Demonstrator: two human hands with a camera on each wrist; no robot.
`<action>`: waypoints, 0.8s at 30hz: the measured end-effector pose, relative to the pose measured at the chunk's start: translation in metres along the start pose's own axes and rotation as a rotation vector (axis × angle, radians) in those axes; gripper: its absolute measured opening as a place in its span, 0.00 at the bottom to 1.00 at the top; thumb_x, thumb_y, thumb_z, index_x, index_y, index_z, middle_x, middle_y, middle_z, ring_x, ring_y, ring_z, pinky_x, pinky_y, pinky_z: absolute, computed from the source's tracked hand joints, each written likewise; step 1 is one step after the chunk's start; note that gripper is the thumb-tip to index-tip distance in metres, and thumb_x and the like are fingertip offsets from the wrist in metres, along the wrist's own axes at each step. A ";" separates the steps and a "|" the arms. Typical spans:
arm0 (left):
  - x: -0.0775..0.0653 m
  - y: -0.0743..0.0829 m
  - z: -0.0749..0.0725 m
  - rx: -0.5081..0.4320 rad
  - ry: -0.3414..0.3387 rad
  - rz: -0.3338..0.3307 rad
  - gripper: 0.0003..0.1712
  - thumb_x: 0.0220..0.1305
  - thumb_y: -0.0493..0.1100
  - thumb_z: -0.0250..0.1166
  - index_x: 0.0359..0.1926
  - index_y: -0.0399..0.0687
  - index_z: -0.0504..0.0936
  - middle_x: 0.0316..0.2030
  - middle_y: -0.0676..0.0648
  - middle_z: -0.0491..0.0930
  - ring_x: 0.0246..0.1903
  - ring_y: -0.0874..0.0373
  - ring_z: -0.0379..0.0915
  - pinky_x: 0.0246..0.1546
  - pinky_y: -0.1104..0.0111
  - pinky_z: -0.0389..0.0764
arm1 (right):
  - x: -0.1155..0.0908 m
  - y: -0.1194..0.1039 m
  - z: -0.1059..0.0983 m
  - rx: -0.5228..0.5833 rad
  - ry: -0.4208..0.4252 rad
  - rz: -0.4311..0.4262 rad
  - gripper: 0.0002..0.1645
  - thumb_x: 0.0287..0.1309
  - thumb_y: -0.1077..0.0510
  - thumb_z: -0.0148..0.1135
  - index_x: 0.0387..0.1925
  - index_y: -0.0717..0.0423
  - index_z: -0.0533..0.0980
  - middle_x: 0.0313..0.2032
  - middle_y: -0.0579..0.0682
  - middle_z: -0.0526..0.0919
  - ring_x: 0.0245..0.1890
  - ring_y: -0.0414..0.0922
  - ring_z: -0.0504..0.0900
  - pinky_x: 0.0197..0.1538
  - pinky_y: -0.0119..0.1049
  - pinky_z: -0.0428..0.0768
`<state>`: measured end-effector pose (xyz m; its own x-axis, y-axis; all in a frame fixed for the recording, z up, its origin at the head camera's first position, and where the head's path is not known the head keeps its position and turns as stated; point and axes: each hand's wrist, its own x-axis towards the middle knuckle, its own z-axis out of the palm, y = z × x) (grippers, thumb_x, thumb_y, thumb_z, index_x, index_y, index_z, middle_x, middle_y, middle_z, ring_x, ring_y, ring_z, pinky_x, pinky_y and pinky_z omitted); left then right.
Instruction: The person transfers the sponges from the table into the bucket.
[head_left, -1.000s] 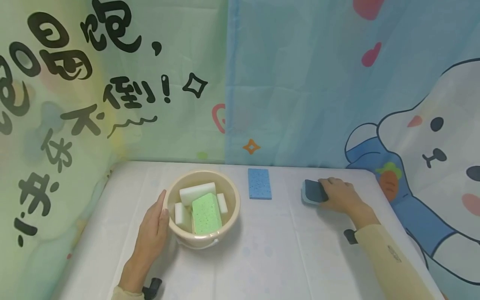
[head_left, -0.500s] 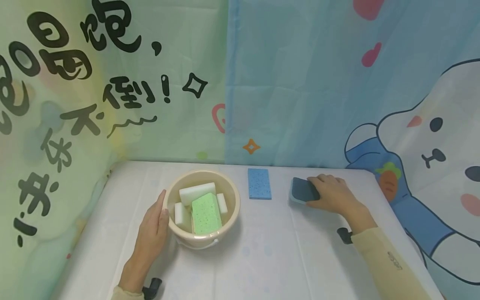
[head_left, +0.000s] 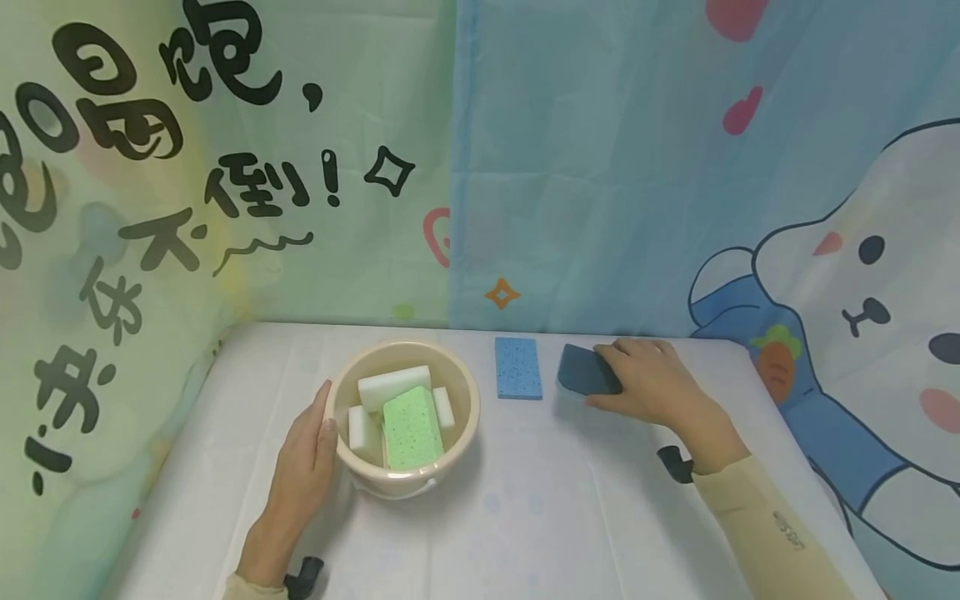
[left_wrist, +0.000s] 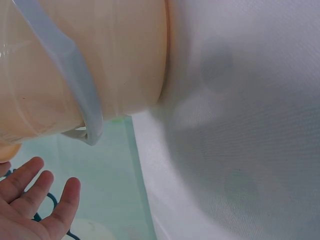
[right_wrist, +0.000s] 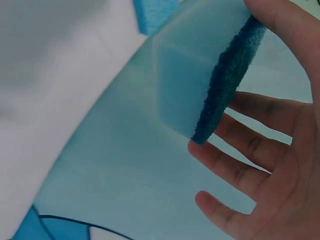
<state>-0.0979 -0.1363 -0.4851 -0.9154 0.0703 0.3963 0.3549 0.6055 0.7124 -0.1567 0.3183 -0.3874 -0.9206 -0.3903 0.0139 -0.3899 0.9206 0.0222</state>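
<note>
A two-layer sponge [right_wrist: 182, 85], pale blue with a dark scouring side, is pinched between the thumb and fingers of my right hand [head_left: 651, 382]. In the head view its dark face [head_left: 588, 370] is turned up, just right of a flat blue sponge [head_left: 518, 368] on the table. My left hand [head_left: 303, 458] rests its fingers, fairly straight, against the left side of a cream bucket [head_left: 467, 429]. Inside the bucket lie a speckled green sponge [head_left: 413, 427] and several white sponge blocks [head_left: 393, 383]. From the left wrist, the bucket's white handle [left_wrist: 75, 70] hangs along its side.
A white cloth [head_left: 517, 517] covers the table. Behind its far edge hangs a printed curtain [head_left: 585, 208], which also runs along the left side. A cartoon figure [head_left: 862, 333] is printed at the right.
My right hand has moved left with the two-layer sponge, which now hangs over the table closer to the flat blue sponge. The left hand and bucket have stayed put.
</note>
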 end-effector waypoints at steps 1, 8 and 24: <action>0.000 0.000 0.000 -0.002 -0.001 0.000 0.28 0.81 0.41 0.43 0.77 0.41 0.56 0.69 0.36 0.66 0.68 0.38 0.61 0.66 0.41 0.62 | 0.001 -0.003 -0.003 -0.007 -0.002 -0.002 0.48 0.51 0.34 0.73 0.60 0.67 0.75 0.52 0.64 0.80 0.53 0.62 0.76 0.58 0.69 0.68; 0.000 0.001 0.000 -0.008 -0.006 -0.003 0.29 0.81 0.41 0.43 0.77 0.42 0.56 0.70 0.36 0.65 0.68 0.38 0.60 0.66 0.42 0.62 | 0.007 -0.026 -0.021 -0.020 0.002 -0.030 0.48 0.52 0.32 0.71 0.62 0.65 0.75 0.54 0.62 0.79 0.56 0.63 0.75 0.60 0.69 0.65; 0.000 -0.001 0.000 -0.013 0.002 -0.002 0.29 0.81 0.41 0.43 0.77 0.42 0.56 0.69 0.36 0.66 0.68 0.39 0.61 0.66 0.41 0.62 | 0.025 -0.058 -0.043 -0.036 0.034 -0.103 0.47 0.52 0.32 0.71 0.62 0.61 0.75 0.52 0.57 0.80 0.55 0.59 0.76 0.63 0.65 0.65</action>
<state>-0.0986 -0.1365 -0.4858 -0.9157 0.0676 0.3961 0.3556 0.5953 0.7205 -0.1564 0.2543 -0.3458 -0.8742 -0.4837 0.0432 -0.4809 0.8746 0.0609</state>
